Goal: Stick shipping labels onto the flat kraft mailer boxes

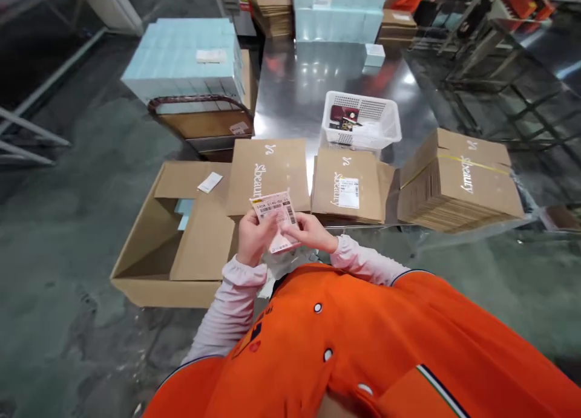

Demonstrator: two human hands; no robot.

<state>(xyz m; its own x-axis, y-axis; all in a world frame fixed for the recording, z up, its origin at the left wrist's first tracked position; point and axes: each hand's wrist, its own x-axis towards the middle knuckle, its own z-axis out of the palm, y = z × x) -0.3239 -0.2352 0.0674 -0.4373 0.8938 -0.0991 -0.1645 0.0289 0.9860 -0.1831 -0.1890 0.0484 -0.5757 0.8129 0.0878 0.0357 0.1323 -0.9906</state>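
Both my hands hold a pinkish shipping label sheet point(278, 215) with barcodes, close in front of my chest. My left hand point(254, 235) grips its left edge with the fingers curled. My right hand point(311, 230) pinches its right side. Just beyond the label lies a flat brown cardboard box point(269, 171) printed "Beauty", and to its right a second box point(349, 188) carrying a white label. Both rest on the near edge of a shiny metal table point(295, 85).
An open cardboard carton point(172, 242) stands on the floor at left, with a white slip point(209, 182) on its flap. A strapped bundle of flat boxes point(458, 182) lies at right. A white plastic basket point(363, 121) sits mid-table. Pale blue box stacks point(186, 55) stand behind.
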